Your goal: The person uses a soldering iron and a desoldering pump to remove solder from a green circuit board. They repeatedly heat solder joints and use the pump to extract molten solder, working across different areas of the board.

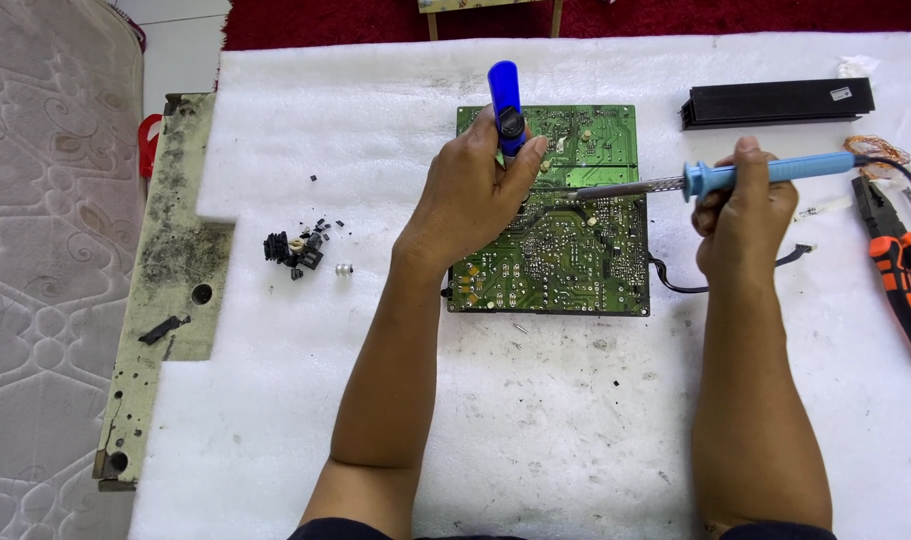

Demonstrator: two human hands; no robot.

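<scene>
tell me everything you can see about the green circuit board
The green circuit board is roughly square and lies flat, solder side up, on the white foam sheet, its face dense with pale traces and silvery joints. The left hand rests on its upper left part, holding a blue desoldering pump upright on it. The right hand holds a blue-handled soldering iron whose metal tip reaches the board's middle. A black cable leaves its right edge.
</scene>
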